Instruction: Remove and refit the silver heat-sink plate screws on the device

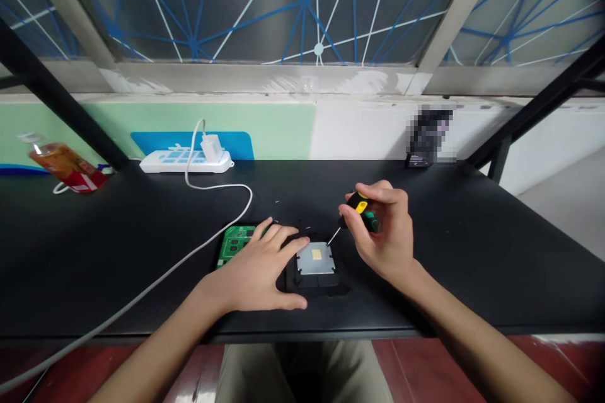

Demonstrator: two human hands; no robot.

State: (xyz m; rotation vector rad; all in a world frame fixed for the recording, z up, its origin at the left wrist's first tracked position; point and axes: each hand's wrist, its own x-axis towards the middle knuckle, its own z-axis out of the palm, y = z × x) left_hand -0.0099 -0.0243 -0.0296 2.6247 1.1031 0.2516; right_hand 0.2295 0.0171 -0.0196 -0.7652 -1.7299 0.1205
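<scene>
Right of centre, the right hand (388, 230) grips a screwdriver (361, 204); its long axis slants lower-left towards a silver plate (307, 263); the left hand (261, 272) lies splayed.

Right hand (392, 233): grips a screwdriver (361, 206), its tip at the far right corner of a metal plate (306, 266) | Left hand (253, 271): fingers spread, partly covering a green circuit board (231, 243) | Desk (486, 258): black; at rear, power strip (165, 164) with plugged-in adapter (212, 148), drink bottle (66, 162) at left
</scene>
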